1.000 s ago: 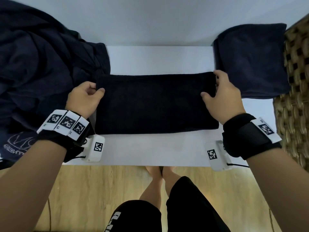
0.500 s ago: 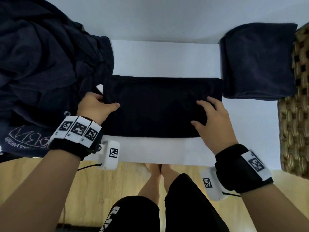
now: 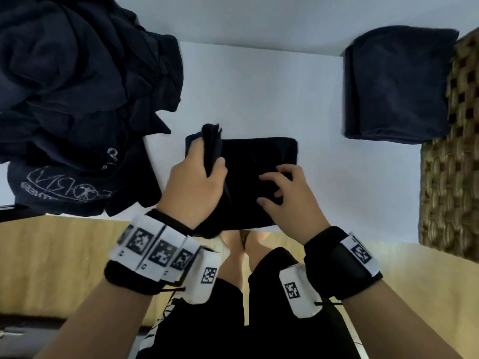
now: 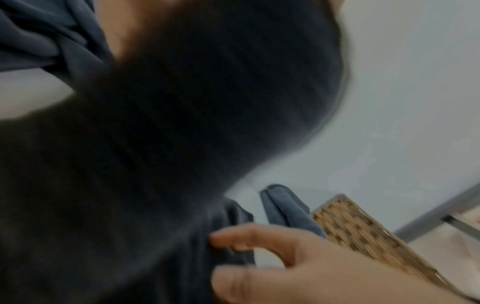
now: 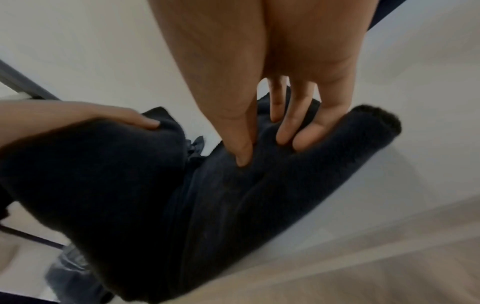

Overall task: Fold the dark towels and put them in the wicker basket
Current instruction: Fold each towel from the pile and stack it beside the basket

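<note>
Half-fold in progress, black terry towel (image 3: 259, 161) at table centre.
Left hand (image 3: 193, 187) grips its lifted end; right hand (image 3: 287, 195), fingers spread, pins the middle. Carry toward 3 o'clock, edges matched.

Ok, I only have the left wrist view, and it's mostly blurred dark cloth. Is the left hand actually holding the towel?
Observer: Yes. The left hand grips the towel's left end, raised off the table.
Operator: And the right hand?
Observer: The right hand presses straight fingertips into the towel's middle.
Operator: Anything unfolded nearby?
Observer: A heap of dark clothes lies at the table's left end.
</note>
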The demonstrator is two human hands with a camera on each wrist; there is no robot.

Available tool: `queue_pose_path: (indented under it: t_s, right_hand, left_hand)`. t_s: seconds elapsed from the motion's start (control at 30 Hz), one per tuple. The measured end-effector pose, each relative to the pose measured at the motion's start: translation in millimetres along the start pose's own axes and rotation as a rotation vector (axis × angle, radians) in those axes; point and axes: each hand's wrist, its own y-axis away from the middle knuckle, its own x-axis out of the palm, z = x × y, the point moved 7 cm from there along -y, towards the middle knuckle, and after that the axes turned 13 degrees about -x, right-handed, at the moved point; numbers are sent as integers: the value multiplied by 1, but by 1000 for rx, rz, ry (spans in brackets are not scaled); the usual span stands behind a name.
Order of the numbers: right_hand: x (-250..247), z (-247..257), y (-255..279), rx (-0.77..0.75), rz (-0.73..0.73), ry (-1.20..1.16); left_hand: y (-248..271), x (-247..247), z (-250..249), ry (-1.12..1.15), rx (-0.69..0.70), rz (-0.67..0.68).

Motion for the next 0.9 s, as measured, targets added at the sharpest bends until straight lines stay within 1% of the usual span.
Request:
queue_pose_path:
  t_s: [0.07,0.1,0.17,0.2,0.27,0.3,0.37,0.47,0.53,0.6,0.67,0.73,0.8,0.9]
  right_hand:
    - [9,13,-4,-16,4,-118]
    - [11,15,-5,26,-17,-250]
    - [14,14,-5,183,-69,-576]
    - [16,11,-4,247,-85,-693]
    - [18,7,-5,300,-94,-763]
    - [18,6,-5,301,-104,-754]
    - [15,6,-8,252,-147,-692]
    - [5,4,-10,212,-225,-620]
    - [-8,3,-10,190,-270,-600]
    - [-18,-2,-8,198,-280,-590]
    - [-25,-10,-7,221,-265,-550]
    - [-26,-18,-6,261,-241,-497]
    - [-24,-25,-6,290,-241,-419]
    - [-26,-29,-3,296,-315,-262]
  left_hand:
    - [8,17,-9,-29,30,7]
    - [12,27,-12,-28,46,27]
    - [17,46,-15,-8,76,98]
    - [19,54,-14,7,81,143]
    - [23,64,-9,42,81,215]
    - [24,65,-6,57,91,224]
    - [26,57,1,98,130,184]
    - [27,33,13,136,191,50]
    - [25,16,23,129,202,-31]
    - [18,7,34,110,177,-85]
    - [8,5,45,56,118,-109]
    - [-2,10,54,4,48,-94]
    - [-8,18,60,0,-10,-61]
    - [-13,25,66,51,-70,-54]
